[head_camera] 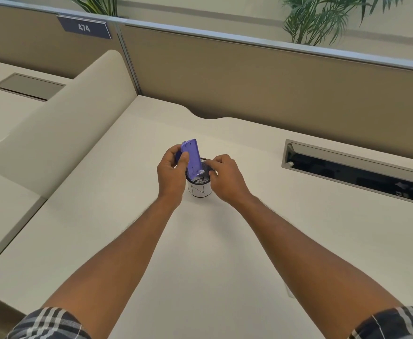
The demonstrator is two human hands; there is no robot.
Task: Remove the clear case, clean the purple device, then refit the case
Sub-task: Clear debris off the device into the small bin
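A flat purple device (192, 156) stands nearly upright over a small white cup (200, 189) in the middle of the desk. My left hand (172, 173) grips the device by its left edge. My right hand (226, 178) is at the cup's right rim, fingers pinched near the device's lower end; whether it holds something small there I cannot tell. The cup's black mesh top carries small white bits. A clear case is not distinguishable on the device from here.
The white desk (200, 253) runs to a tan partition wall (274, 77) behind. A cable slot (357, 172) is cut into the desk at the right. A rounded beige divider (61, 128) stands at the left.
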